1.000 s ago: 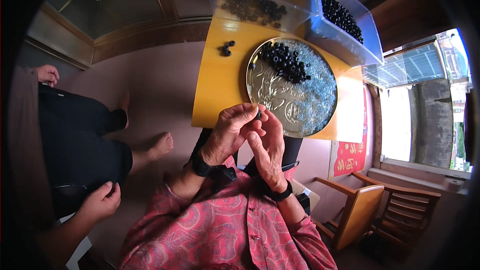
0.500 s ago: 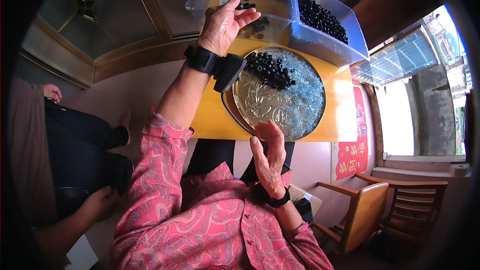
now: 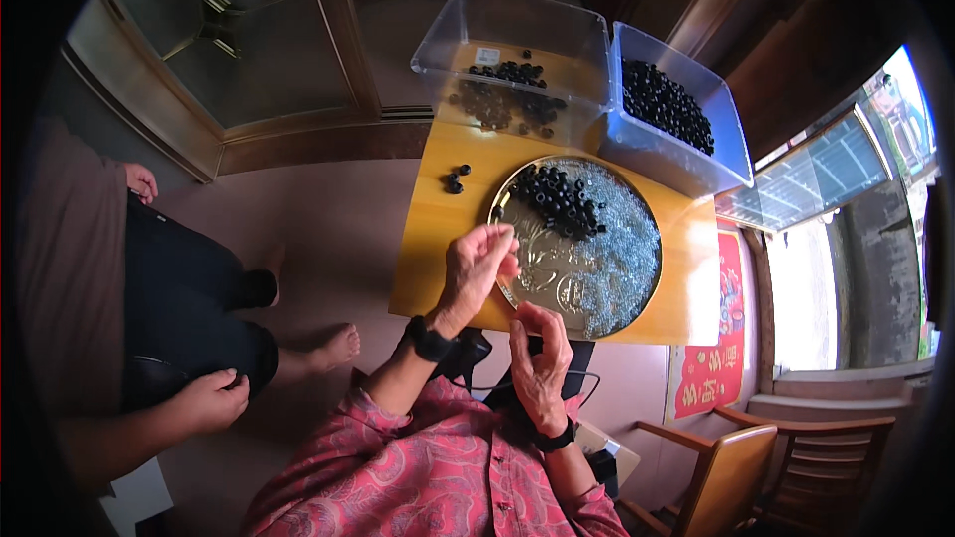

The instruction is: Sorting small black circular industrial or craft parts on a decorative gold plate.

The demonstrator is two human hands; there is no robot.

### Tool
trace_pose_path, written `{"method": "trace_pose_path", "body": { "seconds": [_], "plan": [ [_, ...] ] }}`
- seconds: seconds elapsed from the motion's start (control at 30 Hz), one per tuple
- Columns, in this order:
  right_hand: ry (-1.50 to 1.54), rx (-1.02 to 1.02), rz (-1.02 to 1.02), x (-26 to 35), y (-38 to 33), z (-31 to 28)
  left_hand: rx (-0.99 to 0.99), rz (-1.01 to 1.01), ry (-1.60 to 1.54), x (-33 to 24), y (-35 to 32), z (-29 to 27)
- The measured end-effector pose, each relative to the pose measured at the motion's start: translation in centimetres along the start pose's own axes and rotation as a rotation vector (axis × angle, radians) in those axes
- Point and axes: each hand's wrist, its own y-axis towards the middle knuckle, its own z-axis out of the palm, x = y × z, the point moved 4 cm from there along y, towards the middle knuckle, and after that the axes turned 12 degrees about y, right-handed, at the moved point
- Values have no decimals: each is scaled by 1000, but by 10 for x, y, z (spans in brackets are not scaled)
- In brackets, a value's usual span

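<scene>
My left hand (image 3: 479, 267) hovers over the near-left rim of a round gold-coloured metal tray (image 3: 527, 283). Its thumb and fingertips are drawn together; whatever is between them, if anything, is too small to make out. Just in front of the tray is my right hand (image 3: 542, 370), its thumb and bent fingers a little apart, with nothing visible in it. On the tray, a heap of black beads (image 3: 562, 201) lies toward the far left. Tiny clear bluish beads (image 3: 622, 249) cover its right side.
Behind the tray stand a clear plastic bin (image 3: 438, 45) with some black beads and another bin (image 3: 671, 164) holding many more. Loose black beads (image 3: 458, 179) lie on the wooden table (image 3: 428, 239). A seated person (image 3: 194, 278) is at left, wooden chairs (image 3: 731, 472) at lower right.
My left hand has come back from the clear bin to the tray's near-left edge, its fingers closing together. My right hand's fingers have bent more. The view has shifted, showing the table lower.
</scene>
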Motion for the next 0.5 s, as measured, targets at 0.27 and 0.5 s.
{"method": "trace_pose_path", "body": {
  "seconds": [0.27, 0.5],
  "plan": [
    [-29, -4, -69, -2, 6, -2, -2, 75, -45, 28, -17, -7],
    [-16, 17, -55, -6, 3, 0, 23, 60, -30, 33, -24, -7]
  ]
}}
